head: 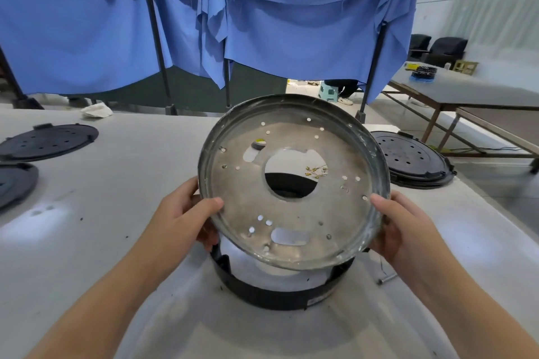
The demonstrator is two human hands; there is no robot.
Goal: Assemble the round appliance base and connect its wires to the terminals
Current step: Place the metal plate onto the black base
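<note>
You are holding the round metal plate point(294, 183) tilted up toward yourself above the black ring point(280, 285), which is sitting on the white table point(116, 183) directly beneath it. Your left hand point(186, 209) is gripping the plate's left rim, thumb lying across the inner face and the other fingers curled out of sight behind the edge; your right hand point(399, 227) is doing the same on the right rim, thumb pressing the lip and the fingers wrapping behind. Holding it by opposite edges is keeping the plate level side to side and leaving its face open to your eyes, most likely so you are able to read the pattern of small holes and the two slots against the ring before lowering it. The near edge is hanging just over the ring's far wall; whether it is touching cannot be told. Through the big centre hole, small brass terminals point(316, 171) are showing on the table beyond, seemingly waiting for the wiring step, which looks not yet begun. No wires can be clearly made out. Two black perforated lids point(49, 141) point(414, 160) are lying flat to either side, well apart from your work, and a small metal bolt point(386, 278) is resting beside the ring on the right. Blue cloth point(262, 23) is hanging behind the table.
</note>
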